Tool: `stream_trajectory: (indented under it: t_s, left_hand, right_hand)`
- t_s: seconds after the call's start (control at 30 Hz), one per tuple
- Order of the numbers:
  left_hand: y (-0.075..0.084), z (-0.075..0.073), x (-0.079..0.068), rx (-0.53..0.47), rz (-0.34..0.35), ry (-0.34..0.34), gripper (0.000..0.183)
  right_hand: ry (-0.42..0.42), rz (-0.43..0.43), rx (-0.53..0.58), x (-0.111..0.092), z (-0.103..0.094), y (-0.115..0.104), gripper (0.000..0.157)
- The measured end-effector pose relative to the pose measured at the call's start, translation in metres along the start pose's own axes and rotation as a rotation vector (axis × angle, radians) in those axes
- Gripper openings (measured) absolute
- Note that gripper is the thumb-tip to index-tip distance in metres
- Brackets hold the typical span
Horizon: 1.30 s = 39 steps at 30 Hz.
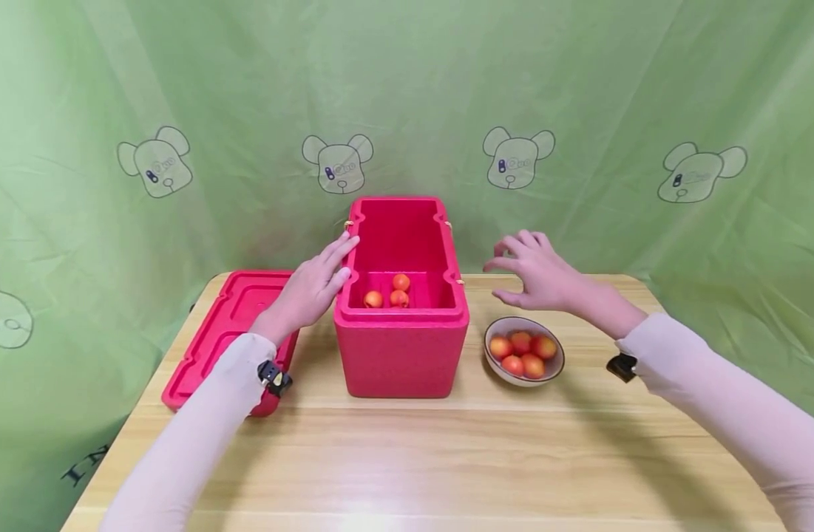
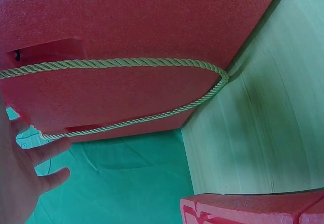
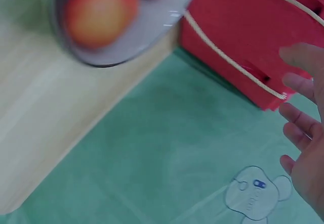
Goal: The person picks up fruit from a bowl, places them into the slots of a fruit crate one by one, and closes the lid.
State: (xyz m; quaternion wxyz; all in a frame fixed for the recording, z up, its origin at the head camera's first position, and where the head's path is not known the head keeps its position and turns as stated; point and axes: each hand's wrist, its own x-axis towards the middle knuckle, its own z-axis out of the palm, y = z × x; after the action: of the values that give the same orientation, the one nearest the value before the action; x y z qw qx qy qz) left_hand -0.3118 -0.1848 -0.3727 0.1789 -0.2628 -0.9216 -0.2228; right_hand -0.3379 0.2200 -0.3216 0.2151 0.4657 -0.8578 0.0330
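A red foam box (image 1: 401, 355) stands uncovered mid-table, with several orange-red fruits (image 1: 373, 299) visible on its floor. My left hand (image 1: 311, 287) rests its extended fingers against the box's left rim. Above and behind a bowl (image 1: 558, 372), my right hand (image 1: 536, 273) hovers in the air, fingers bent loosely and nothing between them. That bowl, pale with a dark rim, holds several red-orange fruits (image 1: 533, 366). The right wrist view shows the right hand (image 3: 310, 148) near the box's roped side, apart from it. A twisted rope (image 2: 147, 62) loops along the box's left side.
The red lid (image 1: 207, 355) lies left of the box, partly under the left forearm. Everything stands on a light wooden table (image 1: 407, 458). A green curtain (image 1: 420, 89) with bear-head prints hangs right behind the table's far edge.
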Motion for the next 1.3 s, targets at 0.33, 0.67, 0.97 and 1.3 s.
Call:
stream_trajectory:
  t_s: [0.33,0.67,0.97,1.3]
  left_hand:
    - [0.002,0.000,-0.001,-0.006,-0.008,-0.002,0.058]
    - [0.003,-0.001,-0.001,-0.002,0.000,0.001,0.057]
    - [0.002,-0.004,0.000,0.000,-0.003,0.001,0.058]
    - [0.002,-0.003,-0.001,-0.009,0.019,0.005,0.058]
  right_hand:
    - [-0.243,-0.022,-0.034,-0.053,0.010,0.000,0.030]
    - [-0.335,0.014,-0.037,-0.078,0.016,0.003,0.028]
    - [-0.375,0.011,-0.051,-0.078,0.021,0.003,0.024]
    - [-0.393,0.000,-0.053,-0.082,0.028,0.004,0.028]
